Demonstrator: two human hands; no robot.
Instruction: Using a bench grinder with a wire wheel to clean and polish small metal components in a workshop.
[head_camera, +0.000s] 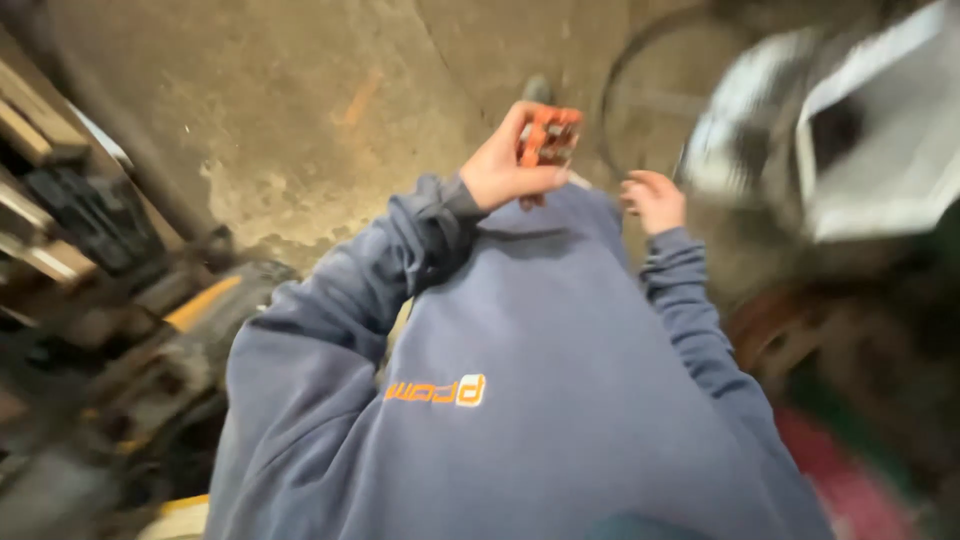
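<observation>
Floor (300, 90): bare concrete, stained and patchy, with a pale worn patch at centre-left and a faint orange streak at about 11 o'clock. View steeply downward and motion-blurred, worst at the right edge.

At 9 o'clock stood dark shelving (45, 190) with wooden slats; below it, toward 8 o'clock, lay blurred dark gear with a yellow bar (200, 303). At 2 o'clock a pale box-like object (880, 150) was too smeared to identify. A thin dark ring (640, 70) lay on the floor at 1 o'clock. Red-pink material (850, 490) showed at 4 o'clock.

A blue-grey hoodie (540, 400) filled the lower middle.

Left hand (505, 165), at 12 o'clock, had its fingers wrapped around an orange tool (548, 138), held above the floor. Right hand (655, 200), just beside it at 1 o'clock, was loosely curled and narrow; contents could not be told.
</observation>
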